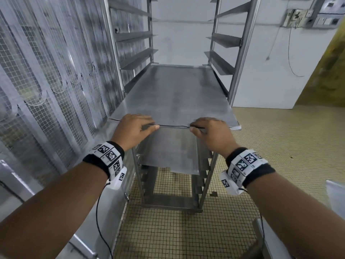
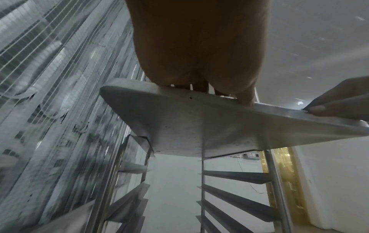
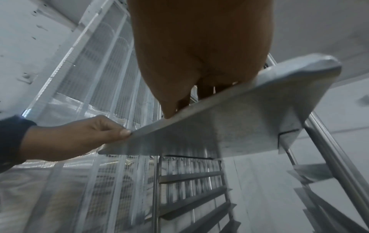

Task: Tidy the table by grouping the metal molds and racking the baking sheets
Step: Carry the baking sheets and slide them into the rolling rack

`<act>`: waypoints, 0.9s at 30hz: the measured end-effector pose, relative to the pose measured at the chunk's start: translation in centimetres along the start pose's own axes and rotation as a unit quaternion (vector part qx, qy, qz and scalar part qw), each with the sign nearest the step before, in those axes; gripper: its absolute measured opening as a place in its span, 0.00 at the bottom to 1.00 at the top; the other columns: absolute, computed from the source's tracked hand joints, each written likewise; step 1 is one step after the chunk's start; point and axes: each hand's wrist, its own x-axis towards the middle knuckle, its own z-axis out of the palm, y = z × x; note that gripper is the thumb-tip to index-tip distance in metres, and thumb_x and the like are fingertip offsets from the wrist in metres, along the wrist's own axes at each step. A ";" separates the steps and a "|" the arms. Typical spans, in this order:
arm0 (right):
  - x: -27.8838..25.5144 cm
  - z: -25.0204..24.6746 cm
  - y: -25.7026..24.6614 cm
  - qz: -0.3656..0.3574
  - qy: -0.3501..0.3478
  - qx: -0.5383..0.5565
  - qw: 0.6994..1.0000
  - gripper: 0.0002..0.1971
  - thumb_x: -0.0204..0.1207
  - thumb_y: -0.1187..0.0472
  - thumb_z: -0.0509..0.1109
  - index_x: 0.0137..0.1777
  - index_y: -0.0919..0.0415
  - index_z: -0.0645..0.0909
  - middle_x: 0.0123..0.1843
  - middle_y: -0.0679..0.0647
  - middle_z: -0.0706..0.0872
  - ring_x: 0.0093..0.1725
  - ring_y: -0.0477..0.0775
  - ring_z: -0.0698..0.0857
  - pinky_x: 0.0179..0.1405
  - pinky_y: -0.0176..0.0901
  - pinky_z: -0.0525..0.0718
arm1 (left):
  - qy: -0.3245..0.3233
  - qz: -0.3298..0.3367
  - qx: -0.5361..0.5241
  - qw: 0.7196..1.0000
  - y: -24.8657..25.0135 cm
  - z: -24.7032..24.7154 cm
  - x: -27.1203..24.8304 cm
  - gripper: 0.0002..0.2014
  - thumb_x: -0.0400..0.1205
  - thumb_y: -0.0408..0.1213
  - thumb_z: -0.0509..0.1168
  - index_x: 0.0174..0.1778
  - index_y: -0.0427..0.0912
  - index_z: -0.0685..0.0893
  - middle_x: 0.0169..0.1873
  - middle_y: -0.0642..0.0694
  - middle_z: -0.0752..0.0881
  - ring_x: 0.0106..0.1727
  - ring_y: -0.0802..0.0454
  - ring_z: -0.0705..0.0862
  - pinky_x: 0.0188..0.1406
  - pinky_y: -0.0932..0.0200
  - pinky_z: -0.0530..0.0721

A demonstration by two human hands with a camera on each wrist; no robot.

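Note:
A flat metal baking sheet (image 1: 173, 94) lies level in the tall steel rack (image 1: 242, 43), its far end between the side rails and its near edge sticking out toward me. My left hand (image 1: 134, 126) pinches that near edge left of centre, fingers on top and thumb at the rim. My right hand (image 1: 209, 129) pinches it right of centre the same way. From below, the left wrist view shows the sheet's underside (image 2: 189, 126) under my left hand (image 2: 199, 47). The right wrist view shows the sheet (image 3: 229, 126) under my right hand (image 3: 199, 47). Another sheet (image 1: 168, 152) sits on a lower level. No molds are in view.
A wire mesh cage (image 1: 46, 71) runs close along the rack's left side. Empty angled rails (image 1: 224, 40) line the rack above the sheet. Tiled floor (image 1: 186, 221) spreads to the right, with a white wall (image 1: 270, 71) behind. A pale object's corner (image 1: 336, 195) shows at lower right.

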 end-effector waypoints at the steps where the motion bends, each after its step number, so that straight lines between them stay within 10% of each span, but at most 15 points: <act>1: 0.0 0.6 0.0 0.011 0.020 -0.010 1.000 0.20 0.83 0.36 0.61 0.63 0.41 0.88 0.66 0.42 0.88 0.67 0.49 0.83 0.70 0.58 0.74 | 0.006 -0.011 0.001 1.000 0.0 0.4 0.0 0.27 0.82 0.64 0.61 0.60 0.47 0.92 0.62 0.49 0.90 0.69 0.49 0.84 0.74 0.44 0.72; 6: 1.3 2.7 0.2 0.053 0.058 -0.057 0.995 0.21 0.84 0.34 0.58 0.65 0.38 0.86 0.70 0.39 0.85 0.74 0.50 0.77 0.74 0.60 0.63 | -0.001 -0.061 0.022 0.998 -0.9 1.9 1.3 0.24 0.84 0.64 0.61 0.65 0.52 0.89 0.70 0.51 0.85 0.76 0.50 0.78 0.82 0.41 0.52; 27: 14.1 7.2 5.5 0.111 0.079 -0.038 0.990 0.17 0.85 0.39 0.61 0.66 0.37 0.86 0.73 0.39 0.83 0.76 0.51 0.74 0.73 0.53 0.56 | 0.063 -0.034 0.022 0.997 -8.9 8.1 13.8 0.26 0.81 0.67 0.57 0.57 0.55 0.92 0.61 0.55 0.90 0.66 0.51 0.83 0.67 0.48 0.66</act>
